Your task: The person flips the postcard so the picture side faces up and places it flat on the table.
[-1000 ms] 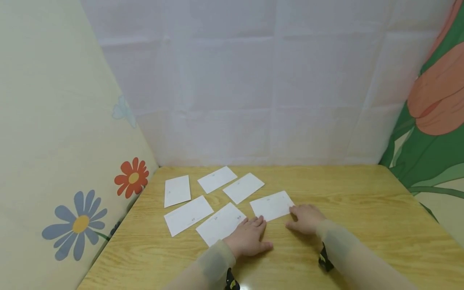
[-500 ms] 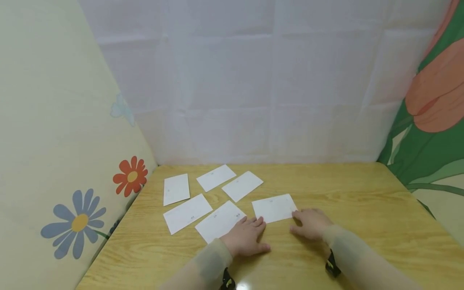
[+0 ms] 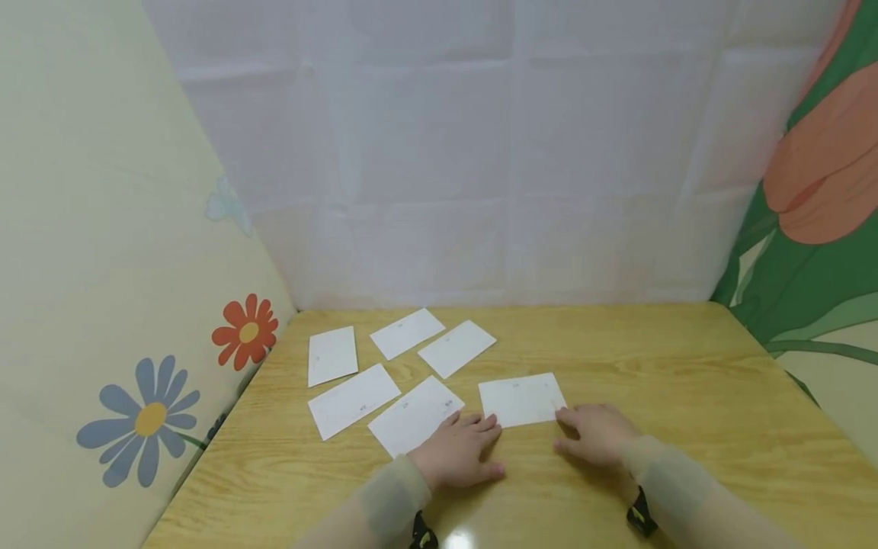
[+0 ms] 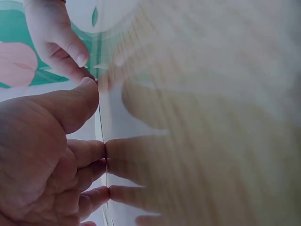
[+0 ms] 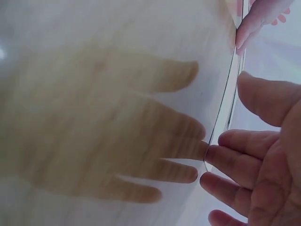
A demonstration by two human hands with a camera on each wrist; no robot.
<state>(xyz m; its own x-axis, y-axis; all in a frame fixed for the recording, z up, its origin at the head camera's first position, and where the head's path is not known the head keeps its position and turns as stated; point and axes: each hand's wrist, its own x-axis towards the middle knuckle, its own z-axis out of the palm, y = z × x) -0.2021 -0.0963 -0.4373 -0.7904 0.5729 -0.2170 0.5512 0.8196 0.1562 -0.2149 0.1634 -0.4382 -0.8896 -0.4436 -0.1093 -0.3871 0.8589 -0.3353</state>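
A white paper card [image 3: 523, 400] with faint small print lies flat at the middle of the table, between my two hands. The fingertips of my right hand [image 3: 598, 435] touch its near right corner, fingers mostly straight. Spread out on the table, my left hand [image 3: 456, 451] has its fingertips at the near right part of another white card [image 3: 415, 415] and close to the first card's near left corner. In the right wrist view, the fingertips [image 5: 211, 153] rest at the card's edge, the thumb apart from them. Straight fingers [image 4: 89, 153] of the left hand meet the tabletop in the left wrist view.
Several more white cards lie to the left and behind: one at far left [image 3: 332, 356], one at the back [image 3: 408, 334], one right of it [image 3: 457, 348], one nearer [image 3: 354, 401]. The glossy wooden table [image 3: 652, 358] meets a white cloth backdrop [image 3: 480, 152].
The right hand has drifted right and toward me, and the card under its fingertips has slid and turned to lie straighter. My left hand has stayed nearly in place.
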